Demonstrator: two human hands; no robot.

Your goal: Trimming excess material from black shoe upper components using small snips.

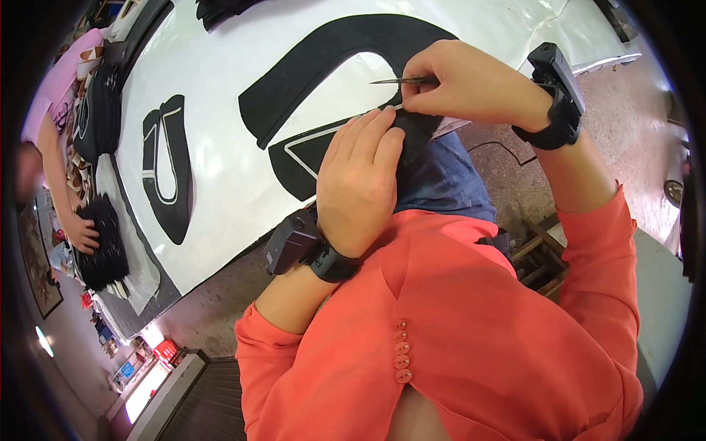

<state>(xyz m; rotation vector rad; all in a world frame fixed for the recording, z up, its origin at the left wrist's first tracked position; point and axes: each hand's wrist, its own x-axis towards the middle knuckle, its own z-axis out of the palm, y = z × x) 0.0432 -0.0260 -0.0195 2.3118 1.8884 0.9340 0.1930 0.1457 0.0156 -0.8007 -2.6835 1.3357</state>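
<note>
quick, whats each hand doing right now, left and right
Left hand: fingers flat, pressing down the black cut piece at the white table edge; not gripping.
Right hand: closed on a thin pointed tool.

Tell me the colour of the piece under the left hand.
Black piece with a white outline, head view.

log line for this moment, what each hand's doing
left hand: pressing black fabric piece flat | right hand: holding thin pointed tool at its edge | surface: white table
</note>
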